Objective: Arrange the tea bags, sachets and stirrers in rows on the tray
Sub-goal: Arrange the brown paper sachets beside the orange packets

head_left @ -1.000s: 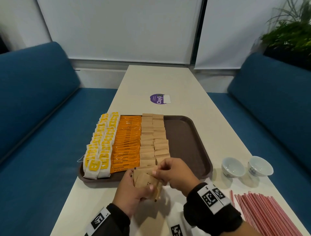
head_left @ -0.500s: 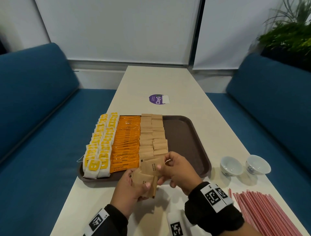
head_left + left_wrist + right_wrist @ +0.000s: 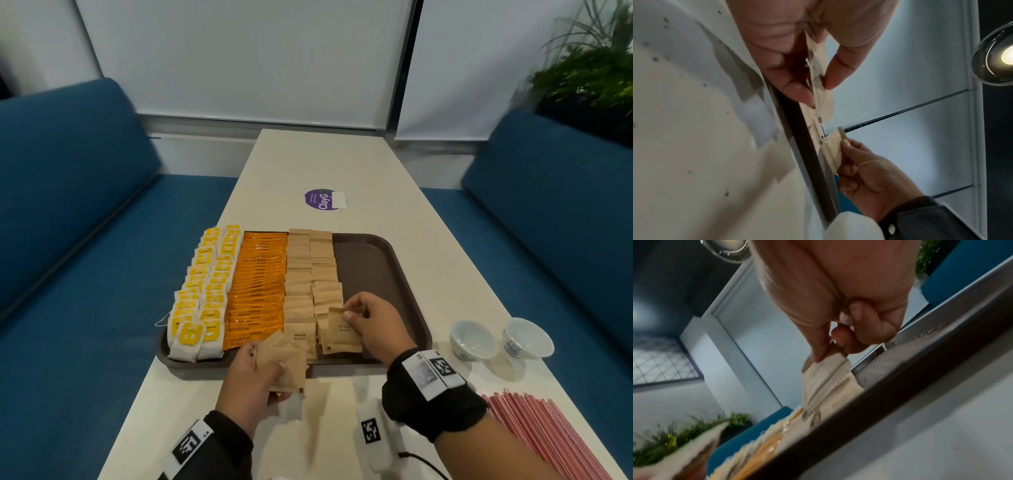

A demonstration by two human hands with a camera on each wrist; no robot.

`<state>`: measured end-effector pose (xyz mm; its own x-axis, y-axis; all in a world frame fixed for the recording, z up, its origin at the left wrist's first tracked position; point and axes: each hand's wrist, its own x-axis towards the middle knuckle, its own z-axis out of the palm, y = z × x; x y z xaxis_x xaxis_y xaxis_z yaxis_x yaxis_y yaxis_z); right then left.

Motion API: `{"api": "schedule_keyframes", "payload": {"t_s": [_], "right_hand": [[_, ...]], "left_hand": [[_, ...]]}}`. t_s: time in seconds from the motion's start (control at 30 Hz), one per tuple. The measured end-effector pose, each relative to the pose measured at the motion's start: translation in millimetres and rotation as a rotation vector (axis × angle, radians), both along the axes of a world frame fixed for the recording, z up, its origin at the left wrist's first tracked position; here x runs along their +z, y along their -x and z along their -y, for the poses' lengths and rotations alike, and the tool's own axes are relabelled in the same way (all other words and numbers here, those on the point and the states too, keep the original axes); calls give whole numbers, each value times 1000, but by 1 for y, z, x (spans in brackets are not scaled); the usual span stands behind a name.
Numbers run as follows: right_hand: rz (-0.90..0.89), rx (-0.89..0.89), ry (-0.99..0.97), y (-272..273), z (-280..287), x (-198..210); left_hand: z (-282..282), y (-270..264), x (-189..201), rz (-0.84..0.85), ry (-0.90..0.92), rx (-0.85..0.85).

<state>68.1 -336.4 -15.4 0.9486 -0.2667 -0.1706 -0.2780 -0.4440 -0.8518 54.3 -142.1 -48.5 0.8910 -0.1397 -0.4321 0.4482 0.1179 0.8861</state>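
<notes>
Since half a second ago the right hand [image 3: 375, 322] has carried its brown sugar sachet [image 3: 342, 334] from beside the left hand's stack onto the tray [image 3: 387, 274], fingers pinching its top edge at the near end of the right brown row. The left hand [image 3: 251, 380] grips the remaining sachet stack [image 3: 282, 365] over the tray's near rim. The tray's right part is bare; stirrers [image 3: 548, 435] lie on the surface at right.
</notes>
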Motion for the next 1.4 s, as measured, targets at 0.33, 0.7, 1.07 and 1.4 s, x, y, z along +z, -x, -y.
{"api": "schedule_keyframes", "payload": {"t_s": [0.33,0.7,1.07,1.4], "right_hand": [[-240,54,274,-13,-7,-15],[-178,-4,235,-18,-15,-23],[-148,224,-231,26,-24,7],[-162,176,-414,40,-19,0]], "left_hand": [[0,2,1,3,18,-5],[1,4,3,51,21,-26],[5,2,2,144,-14,-46],[8,5,11,97,93,10]]}}
